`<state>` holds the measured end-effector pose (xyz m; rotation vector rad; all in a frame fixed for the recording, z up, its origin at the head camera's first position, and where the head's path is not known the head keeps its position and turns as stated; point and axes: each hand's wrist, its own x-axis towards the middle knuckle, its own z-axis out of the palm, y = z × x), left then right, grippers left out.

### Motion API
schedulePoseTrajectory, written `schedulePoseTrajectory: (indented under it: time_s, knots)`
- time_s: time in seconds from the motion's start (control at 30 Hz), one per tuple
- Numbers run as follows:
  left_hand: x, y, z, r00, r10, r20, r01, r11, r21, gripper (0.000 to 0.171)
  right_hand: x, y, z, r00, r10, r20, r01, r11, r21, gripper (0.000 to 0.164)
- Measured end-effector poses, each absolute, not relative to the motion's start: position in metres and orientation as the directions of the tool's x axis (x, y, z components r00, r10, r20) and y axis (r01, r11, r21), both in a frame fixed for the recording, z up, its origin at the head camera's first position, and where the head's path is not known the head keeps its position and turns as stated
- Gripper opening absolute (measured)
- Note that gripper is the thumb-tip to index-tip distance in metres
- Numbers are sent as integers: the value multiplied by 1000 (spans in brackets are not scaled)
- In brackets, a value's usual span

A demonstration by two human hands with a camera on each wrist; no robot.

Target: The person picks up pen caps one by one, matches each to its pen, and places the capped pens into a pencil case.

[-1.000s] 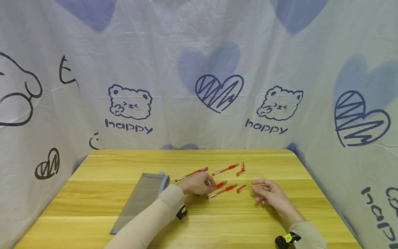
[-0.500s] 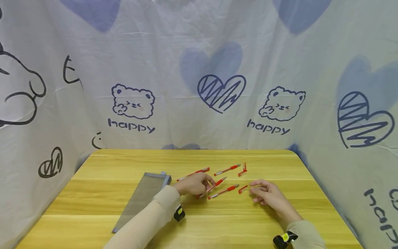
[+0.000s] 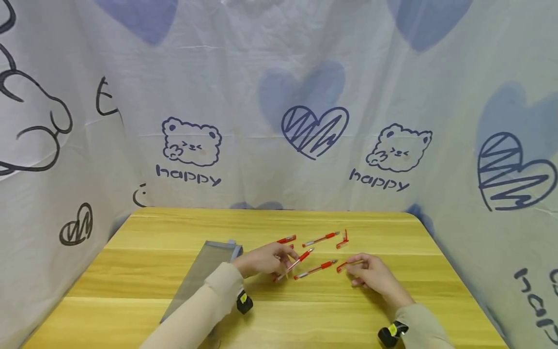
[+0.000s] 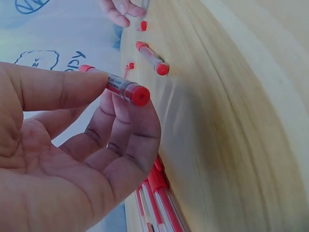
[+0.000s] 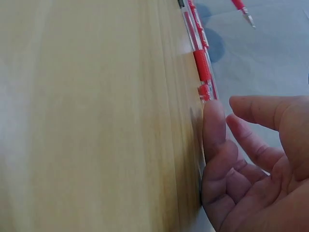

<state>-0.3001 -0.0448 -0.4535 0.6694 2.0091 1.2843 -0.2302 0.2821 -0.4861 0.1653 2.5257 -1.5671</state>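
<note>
My left hand [image 3: 263, 259] pinches an uncapped red gel pen [image 4: 126, 89] between thumb and fingers, its tip raised toward the upper right. In the head view, another uncapped red pen [image 3: 316, 270] lies on the table just right of it. My right hand [image 3: 376, 278] reaches low over the table, fingers bent and thumb apart from them, at a red pen cap [image 3: 341, 267]. The right wrist view has the fingertips right at the cap [image 5: 204, 91], with a gap to the thumb; whether they touch it I cannot tell.
Farther back lie an uncapped pen [image 3: 321, 239] and more red caps [image 3: 343, 241]. Capped red pens [image 4: 161, 198] lie partly behind my left hand. A grey mesh pouch [image 3: 198, 266] rests at the left, under the left forearm. A printed cloth [image 3: 253, 184] hangs behind the wooden table [image 3: 305, 315].
My left hand has lifted the pen off the table and drawn it slightly left, tilting its tip up. My right hand has moved left to the nearest cap.
</note>
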Motion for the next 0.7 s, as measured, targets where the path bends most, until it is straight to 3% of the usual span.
schedulePoseTrajectory:
  time_s: [0.3,0.7]
  knots:
    - [-293,-56,-446,-673,695,-255,28,367,930,45,-235,268,-486,-982,85,-171,191,468,-863,33]
    - [-293,-67,-450,-673,699,-242,38,359,933,42,-238,258,-486,-982,143,-124,186,603,-776,35]
